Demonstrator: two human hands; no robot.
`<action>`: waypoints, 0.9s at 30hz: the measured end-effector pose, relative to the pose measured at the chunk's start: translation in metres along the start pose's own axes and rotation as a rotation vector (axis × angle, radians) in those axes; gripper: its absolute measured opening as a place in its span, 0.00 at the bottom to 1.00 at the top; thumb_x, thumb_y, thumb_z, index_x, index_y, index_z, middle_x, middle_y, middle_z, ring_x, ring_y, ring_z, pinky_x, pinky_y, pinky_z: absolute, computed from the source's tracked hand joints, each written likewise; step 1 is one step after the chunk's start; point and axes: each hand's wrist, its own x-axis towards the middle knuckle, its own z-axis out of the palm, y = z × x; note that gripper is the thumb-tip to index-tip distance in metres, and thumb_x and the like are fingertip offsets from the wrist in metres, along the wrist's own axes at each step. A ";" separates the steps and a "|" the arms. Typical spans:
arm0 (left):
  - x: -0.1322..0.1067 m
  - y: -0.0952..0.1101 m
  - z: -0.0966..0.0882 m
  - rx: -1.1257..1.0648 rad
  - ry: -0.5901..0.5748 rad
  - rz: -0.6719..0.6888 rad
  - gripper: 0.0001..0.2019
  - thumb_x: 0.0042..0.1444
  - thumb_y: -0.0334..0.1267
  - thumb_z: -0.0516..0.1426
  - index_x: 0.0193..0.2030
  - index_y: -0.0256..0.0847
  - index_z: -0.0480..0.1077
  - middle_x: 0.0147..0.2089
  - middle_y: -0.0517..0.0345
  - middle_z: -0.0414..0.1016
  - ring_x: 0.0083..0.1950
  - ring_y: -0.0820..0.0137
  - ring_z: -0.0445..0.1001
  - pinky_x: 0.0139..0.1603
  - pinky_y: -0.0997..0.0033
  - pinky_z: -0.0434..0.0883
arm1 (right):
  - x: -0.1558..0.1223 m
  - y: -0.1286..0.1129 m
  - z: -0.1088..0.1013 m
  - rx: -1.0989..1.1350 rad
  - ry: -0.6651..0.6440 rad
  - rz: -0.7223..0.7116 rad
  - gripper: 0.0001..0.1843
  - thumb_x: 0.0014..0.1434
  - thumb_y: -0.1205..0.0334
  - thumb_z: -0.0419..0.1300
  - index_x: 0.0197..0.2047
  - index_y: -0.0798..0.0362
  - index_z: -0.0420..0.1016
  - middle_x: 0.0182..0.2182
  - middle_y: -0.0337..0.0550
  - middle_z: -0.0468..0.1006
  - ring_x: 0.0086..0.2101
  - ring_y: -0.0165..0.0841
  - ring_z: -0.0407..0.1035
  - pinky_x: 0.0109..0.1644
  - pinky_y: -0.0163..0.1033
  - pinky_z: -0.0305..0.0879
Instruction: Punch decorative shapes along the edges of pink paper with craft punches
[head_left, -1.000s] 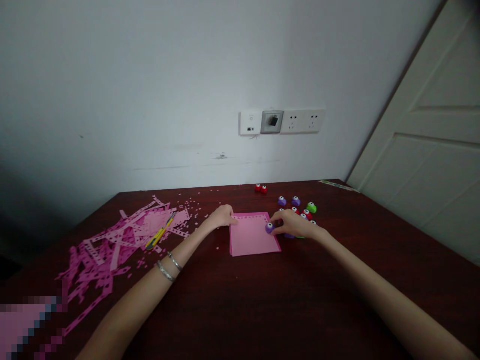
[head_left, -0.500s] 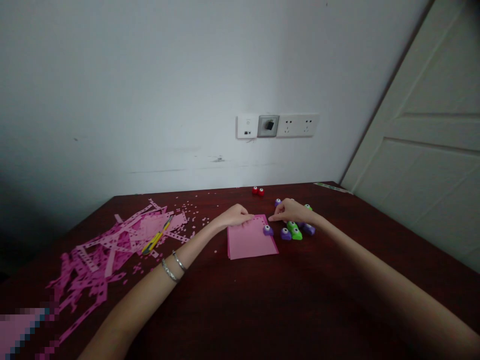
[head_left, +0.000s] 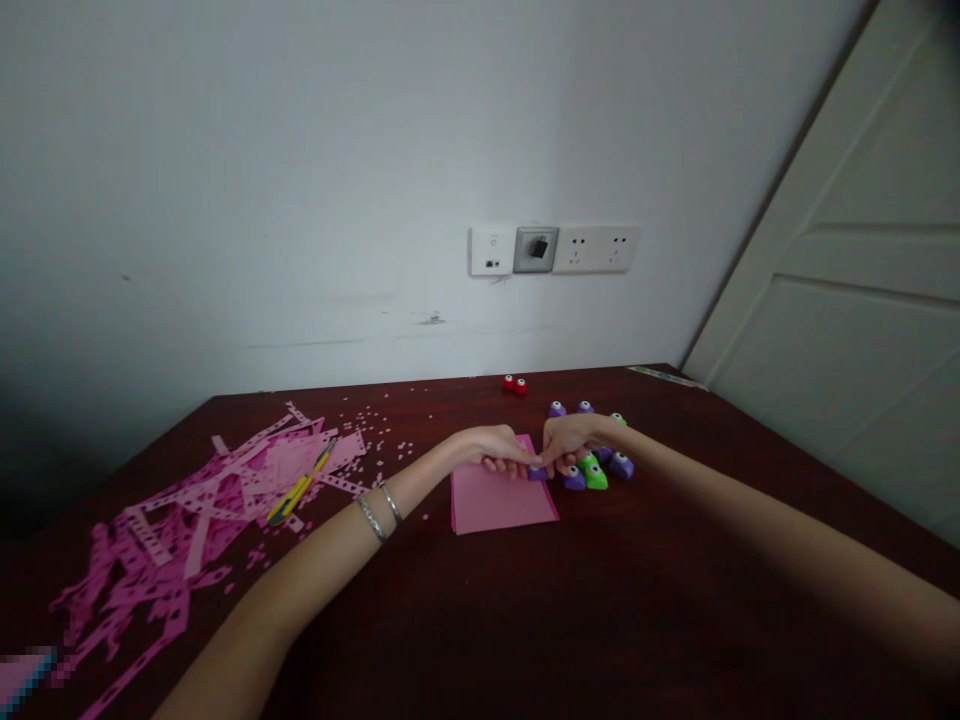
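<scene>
Left hand (head_left: 496, 445) and right hand (head_left: 568, 440) meet over purple piece (head_left: 538, 474), pink paper's (head_left: 499, 508) 2–3 o'clock edge; can't tell if either grips. From paper: purple-and-green cluster (head_left: 596, 475) 3 o'clock, red pair (head_left: 521, 387) 12, yellow cutter (head_left: 298, 490) and scraps (head_left: 196, 545) 9. All on desk (head_left: 480, 630).

Pink paper (head_left: 501, 507), purple punch (head_left: 538, 474)

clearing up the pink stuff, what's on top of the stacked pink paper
A purple piece shows by the right edge of the pink paper, its top covered by fingers. Whatever lies under the left hand is hidden.
</scene>
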 end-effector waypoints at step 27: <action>-0.030 -0.008 -0.006 0.552 0.313 0.237 0.16 0.44 0.50 0.60 0.23 0.37 0.72 0.21 0.59 0.69 0.23 0.76 0.64 0.25 0.75 0.58 | -0.006 0.006 0.017 -0.096 0.328 -0.161 0.16 0.51 0.55 0.57 0.20 0.59 0.72 0.17 0.41 0.72 0.16 0.24 0.59 0.20 0.31 0.53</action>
